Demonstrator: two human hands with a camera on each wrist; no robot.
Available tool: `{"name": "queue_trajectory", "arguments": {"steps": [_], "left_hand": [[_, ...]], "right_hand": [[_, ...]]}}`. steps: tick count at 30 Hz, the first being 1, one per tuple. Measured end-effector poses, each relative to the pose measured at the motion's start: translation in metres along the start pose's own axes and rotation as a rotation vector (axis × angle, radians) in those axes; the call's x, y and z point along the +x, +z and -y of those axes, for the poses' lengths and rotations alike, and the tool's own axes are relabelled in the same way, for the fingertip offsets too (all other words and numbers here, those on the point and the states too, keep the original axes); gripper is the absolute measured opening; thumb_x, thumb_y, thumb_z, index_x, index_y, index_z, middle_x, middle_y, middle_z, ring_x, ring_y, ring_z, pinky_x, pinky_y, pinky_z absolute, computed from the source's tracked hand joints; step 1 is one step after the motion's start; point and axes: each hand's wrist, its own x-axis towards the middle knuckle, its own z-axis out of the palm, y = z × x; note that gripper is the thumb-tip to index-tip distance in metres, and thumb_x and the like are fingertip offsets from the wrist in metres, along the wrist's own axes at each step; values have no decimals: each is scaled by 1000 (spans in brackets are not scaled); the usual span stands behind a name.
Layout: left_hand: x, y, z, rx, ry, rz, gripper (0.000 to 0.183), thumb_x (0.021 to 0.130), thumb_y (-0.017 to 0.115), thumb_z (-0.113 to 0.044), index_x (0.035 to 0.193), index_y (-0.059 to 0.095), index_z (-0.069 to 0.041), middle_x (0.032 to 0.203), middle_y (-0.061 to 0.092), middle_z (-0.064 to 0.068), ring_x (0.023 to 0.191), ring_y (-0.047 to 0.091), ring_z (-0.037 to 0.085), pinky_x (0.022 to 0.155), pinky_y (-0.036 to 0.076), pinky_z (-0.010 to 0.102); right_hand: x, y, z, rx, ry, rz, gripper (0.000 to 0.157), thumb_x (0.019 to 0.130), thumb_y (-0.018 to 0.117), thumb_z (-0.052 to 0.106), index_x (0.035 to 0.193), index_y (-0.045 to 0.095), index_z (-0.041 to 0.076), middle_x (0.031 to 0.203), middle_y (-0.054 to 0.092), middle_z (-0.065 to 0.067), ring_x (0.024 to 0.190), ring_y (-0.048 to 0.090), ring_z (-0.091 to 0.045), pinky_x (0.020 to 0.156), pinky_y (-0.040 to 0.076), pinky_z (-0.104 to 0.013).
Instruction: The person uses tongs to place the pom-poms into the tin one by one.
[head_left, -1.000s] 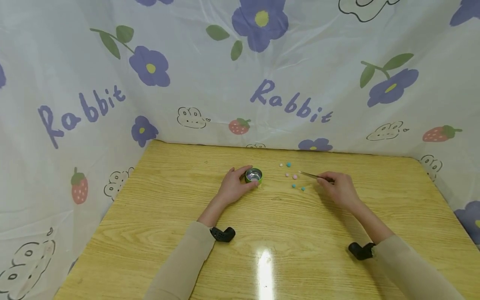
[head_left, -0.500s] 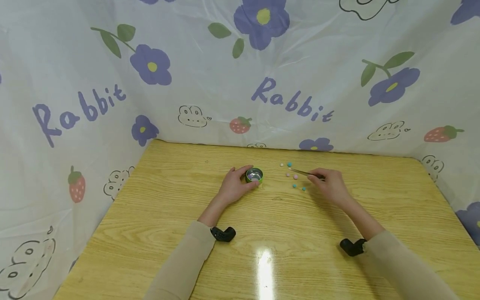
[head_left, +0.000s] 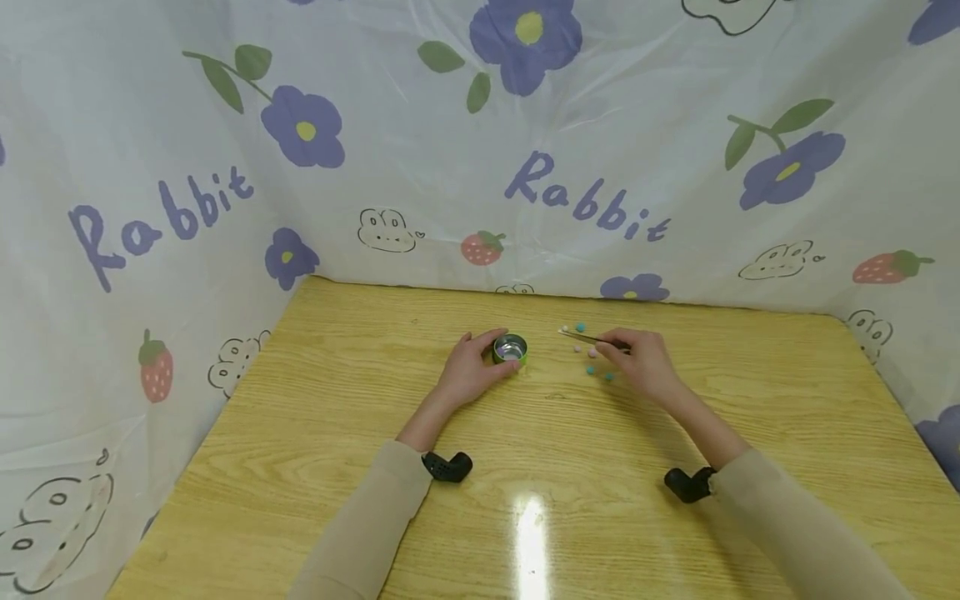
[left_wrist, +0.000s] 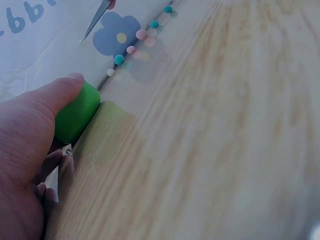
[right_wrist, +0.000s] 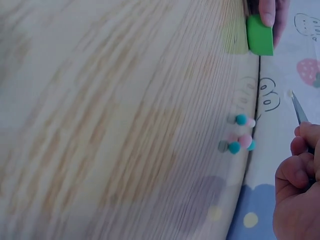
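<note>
In the head view my left hand (head_left: 471, 371) grips a small round tin (head_left: 511, 350), green outside and shiny metal inside, with thumb and fingers around its wall. My right hand (head_left: 641, 360) pinches a pair of dark metal tweezers (head_left: 600, 340) pointing left. At the tweezers' tips is a small whitish bead (right_wrist: 290, 93), held above the table in the right wrist view. Below and around the tweezers several small balls lie on the table: a white one (left_wrist: 111, 72), pink ones such as this pink ball (left_wrist: 141, 34), and teal ones such as this teal ball (head_left: 581, 327).
The wood-grain table (head_left: 360, 533) reaches back to a white curtain (head_left: 420, 158) printed with flowers, strawberries and the word Rabbit. A black wrist camera (head_left: 447, 467) sits on the left sleeve, another black camera (head_left: 688, 484) on the right.
My right hand has moved left with the tweezers, their tips passing over the loose balls toward the tin. The left hand stays around the tin.
</note>
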Motion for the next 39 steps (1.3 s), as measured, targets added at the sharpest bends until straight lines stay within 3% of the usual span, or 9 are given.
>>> {"name": "queue_trajectory", "arguments": {"steps": [8, 20, 28, 39], "left_hand": [[1, 0, 0, -5, 5, -4, 65, 93, 78, -38, 148, 56, -12, 140, 62, 12, 139, 47, 40, 126, 17, 50], [0, -1, -3, -5, -1, 2, 65, 93, 78, -38, 149, 56, -12, 142, 62, 13, 140, 45, 40, 126, 17, 49], [0, -1, -3, -4, -21, -7, 65, 93, 78, -39, 149, 57, -14, 143, 61, 12, 144, 37, 46, 124, 21, 55], [0, -1, -2, -4, -9, -4, 65, 93, 78, -39, 149, 56, -14, 142, 61, 12, 142, 41, 43, 125, 18, 52]], "right_hand": [[10, 12, 9, 52, -14, 35, 16, 99, 69, 5, 109, 77, -5, 97, 76, -16, 83, 72, -30, 67, 59, -37], [14, 33, 23, 95, -32, 62, 14, 97, 70, 3, 106, 77, -5, 96, 76, -16, 84, 73, -29, 70, 62, -39], [15, 40, 26, 100, -29, 50, 14, 97, 71, 5, 105, 78, -3, 97, 76, -16, 82, 72, -28, 70, 62, -41], [14, 45, 25, 121, -6, 50, 18, 99, 70, 9, 111, 77, -3, 104, 76, -17, 93, 74, -32, 78, 63, -44]]}}
